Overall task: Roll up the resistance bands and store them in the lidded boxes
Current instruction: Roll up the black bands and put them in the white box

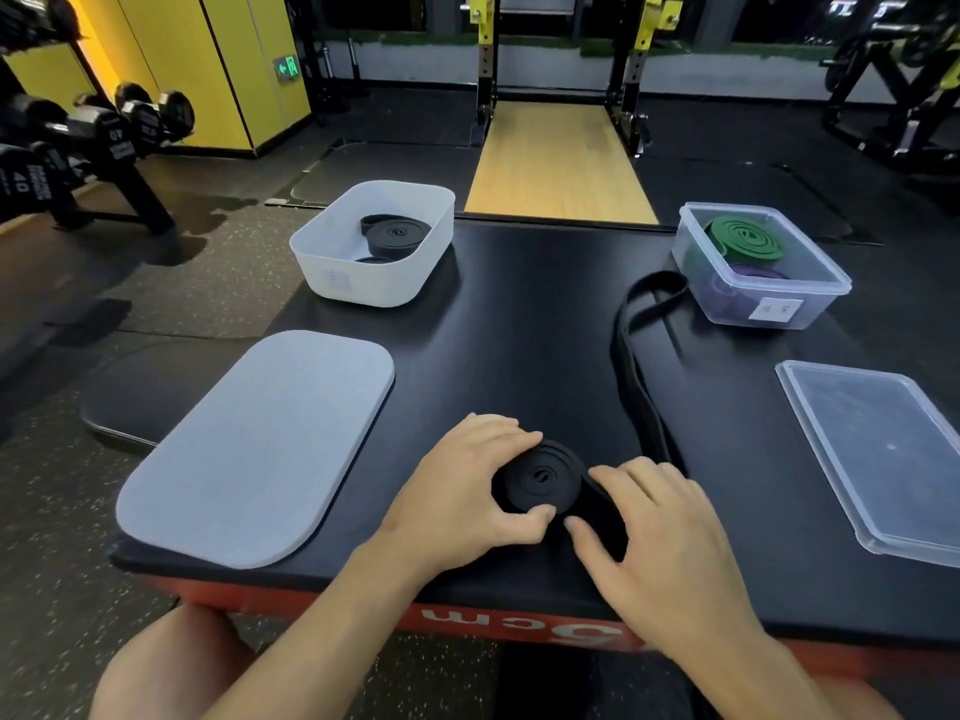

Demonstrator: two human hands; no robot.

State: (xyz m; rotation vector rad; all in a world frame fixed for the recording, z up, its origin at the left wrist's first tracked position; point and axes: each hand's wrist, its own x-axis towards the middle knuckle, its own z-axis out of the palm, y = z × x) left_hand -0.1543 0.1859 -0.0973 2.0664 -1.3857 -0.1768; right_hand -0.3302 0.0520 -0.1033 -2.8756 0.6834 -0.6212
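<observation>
A black resistance band (540, 478) lies partly coiled near the front edge of the black platform (519, 314). Its loose tail (636, 366) runs back toward the right-hand box. My left hand (467, 491) grips the coil between thumb and fingers. My right hand (660, 543) presses on the band just right of the coil. A white open box (332, 262) at the back left holds rolled black bands (397, 235). A clear box (826, 283) at the back right holds a green roll (748, 236) and a purple one (761, 275).
A pale grey lid (260, 449) lies flat at the front left, overhanging the edge. A clear lid (883, 454) rests at the right. Dumbbell racks (93, 142) stand far left, a squat rack (561, 54) behind the platform.
</observation>
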